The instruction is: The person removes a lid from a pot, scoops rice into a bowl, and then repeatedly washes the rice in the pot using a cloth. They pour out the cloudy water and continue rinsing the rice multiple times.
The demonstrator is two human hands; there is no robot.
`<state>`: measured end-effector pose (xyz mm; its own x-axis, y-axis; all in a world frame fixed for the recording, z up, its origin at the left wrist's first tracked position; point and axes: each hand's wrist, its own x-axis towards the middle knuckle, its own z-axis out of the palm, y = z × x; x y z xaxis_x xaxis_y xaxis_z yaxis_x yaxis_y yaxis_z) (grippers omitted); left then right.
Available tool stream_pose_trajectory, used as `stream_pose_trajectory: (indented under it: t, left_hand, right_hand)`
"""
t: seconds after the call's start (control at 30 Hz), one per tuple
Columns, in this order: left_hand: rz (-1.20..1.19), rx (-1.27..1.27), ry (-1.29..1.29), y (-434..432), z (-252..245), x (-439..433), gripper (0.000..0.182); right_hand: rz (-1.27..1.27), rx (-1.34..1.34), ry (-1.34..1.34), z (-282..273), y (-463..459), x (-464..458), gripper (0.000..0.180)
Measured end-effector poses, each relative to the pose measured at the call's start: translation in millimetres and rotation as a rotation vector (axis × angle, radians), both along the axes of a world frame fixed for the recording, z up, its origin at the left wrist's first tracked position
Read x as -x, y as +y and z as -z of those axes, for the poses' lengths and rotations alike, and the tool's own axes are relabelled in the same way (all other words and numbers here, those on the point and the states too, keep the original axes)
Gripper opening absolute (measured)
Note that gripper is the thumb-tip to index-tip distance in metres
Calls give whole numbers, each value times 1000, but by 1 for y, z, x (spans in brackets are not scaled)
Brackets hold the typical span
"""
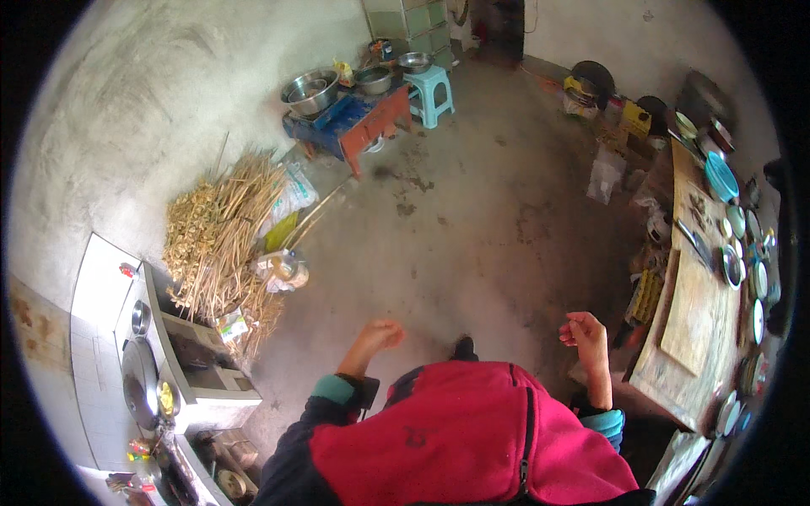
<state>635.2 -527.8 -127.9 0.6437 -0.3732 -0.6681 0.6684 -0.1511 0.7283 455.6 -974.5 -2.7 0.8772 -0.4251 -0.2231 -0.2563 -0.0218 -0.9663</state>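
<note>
Low before my body, my left hand hangs over the concrete floor with its fingers curled in, and I see nothing in it. My right hand is raised on the other side, loosely curled and holding nothing visible. Its nearest neighbour is the wooden table along the right, which it does not touch. On that table lie a wooden board and a kitchen knife. A dark shoe tip shows beyond the front of my red jacket.
Dry stalks lean by the left wall, beside a tiled stove with a lidded wok. Farther back, metal basins sit on a low table near a light-blue plastic stool. A blue plastic basket and bowls line the right.
</note>
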Motion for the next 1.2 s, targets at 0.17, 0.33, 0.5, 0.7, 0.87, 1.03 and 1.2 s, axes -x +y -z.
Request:
stream_pose_trajectory:
  t: [0.17, 0.33, 0.5, 0.7, 0.87, 1.03, 1.2]
  left_hand:
    - [25, 85, -53, -16, -2, -89, 20]
    - [41, -6, -15, -55, -11, -164, 20]
    - [-38, 41, -63, -82, 2, -229, 22]
    - [-181, -42, -69, -62, -5, -311, 20]
    - [-543, -51, -66, -29, -18, -341, 21]
    - [-788, -198, -36, 8, -21, -351, 19]
    - [-967, -239, -92, 64, -26, -407, 17]
  right_hand:
    - [-24, 35, -7, -3, -20, -96, 18]
    - [-31, 4, 17, 4, -38, -182, 17]
    - [-128, 10, 69, 19, -71, -282, 18]
    - [-183, 15, 31, 13, -96, -457, 17]
    - [-406, 74, 41, 5, -74, -621, 17]
    - [-710, -57, -23, 9, 1, -741, 18]
    - [-847, -116, 24, 17, 82, -832, 19]
